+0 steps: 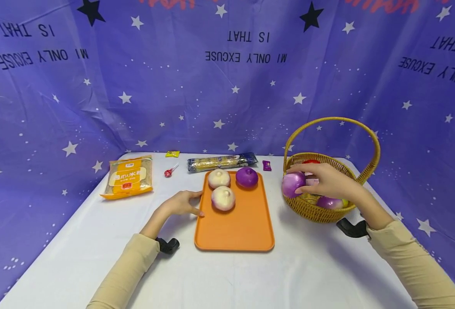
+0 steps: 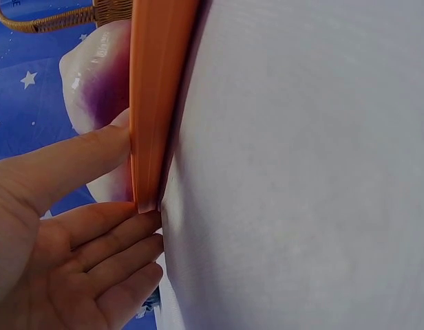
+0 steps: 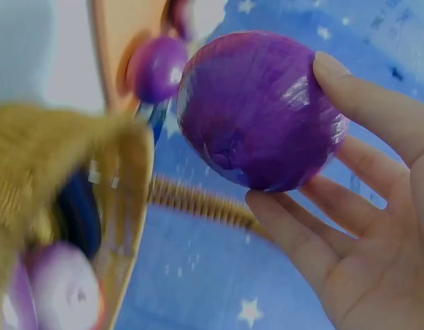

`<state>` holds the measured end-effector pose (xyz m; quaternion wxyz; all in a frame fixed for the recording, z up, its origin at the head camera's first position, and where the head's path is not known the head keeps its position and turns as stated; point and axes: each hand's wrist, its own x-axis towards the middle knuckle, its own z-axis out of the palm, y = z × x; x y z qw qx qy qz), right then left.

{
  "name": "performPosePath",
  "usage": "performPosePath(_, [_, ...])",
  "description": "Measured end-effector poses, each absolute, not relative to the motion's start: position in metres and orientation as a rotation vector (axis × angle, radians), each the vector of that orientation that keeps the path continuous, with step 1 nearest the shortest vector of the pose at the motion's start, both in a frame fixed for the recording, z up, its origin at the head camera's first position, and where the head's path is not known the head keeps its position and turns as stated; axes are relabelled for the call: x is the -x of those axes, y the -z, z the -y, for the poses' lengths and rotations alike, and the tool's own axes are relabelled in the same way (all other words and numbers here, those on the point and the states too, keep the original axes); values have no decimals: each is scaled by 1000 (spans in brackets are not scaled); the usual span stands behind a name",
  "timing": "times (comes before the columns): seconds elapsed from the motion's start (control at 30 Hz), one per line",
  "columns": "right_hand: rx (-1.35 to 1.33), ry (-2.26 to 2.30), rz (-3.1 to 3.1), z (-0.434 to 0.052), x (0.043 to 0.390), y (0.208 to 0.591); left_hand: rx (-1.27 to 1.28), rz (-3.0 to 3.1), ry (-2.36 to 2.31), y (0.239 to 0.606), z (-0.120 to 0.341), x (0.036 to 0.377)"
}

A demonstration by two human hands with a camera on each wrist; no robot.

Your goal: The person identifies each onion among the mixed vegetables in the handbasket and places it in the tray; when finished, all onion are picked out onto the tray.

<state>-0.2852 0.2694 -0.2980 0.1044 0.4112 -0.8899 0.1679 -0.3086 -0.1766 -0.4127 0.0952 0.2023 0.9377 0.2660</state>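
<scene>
My right hand (image 1: 324, 180) pinches a glossy purple onion (image 1: 293, 184) between thumb and fingers, over the left rim of a wicker basket (image 1: 308, 212). In the right wrist view, this onion (image 3: 260, 113) is held clear above the basket opening. My left hand (image 1: 180, 203) touches the left edge of an orange tray (image 1: 235, 234), its thumb and fingers spread along the rim. In the left wrist view, the thumb lies over the rim. Two white onions (image 1: 223, 198) with purple tinges and a dark purple onion (image 1: 247, 177) sit in the tray's far half.
More onions (image 1: 329, 202) and a red thing (image 1: 311, 162) lie in the basket, beneath its tall arched handle (image 1: 333, 118). Behind the tray are a noodle pack (image 1: 221, 162) and a purple candy (image 1: 266, 165). At left lie an orange food bag (image 1: 128, 178), a lollipop (image 1: 168, 173) and a yellow candy (image 1: 172, 153).
</scene>
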Motion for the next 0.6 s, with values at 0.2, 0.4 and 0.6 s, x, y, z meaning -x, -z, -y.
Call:
performPosePath(0.2, [-1256, -605, 2645, -236, 283, 320, -602, -2789, -779, 413, 177, 307])
performPosePath(0.4, [-1287, -713, 2648, -205, 303, 348, -602, -2787, -786, 415, 177, 308])
performPosePath(0.6, [-1269, -778, 2704, -179, 324, 371, -611, -2790, -785, 414, 176, 307])
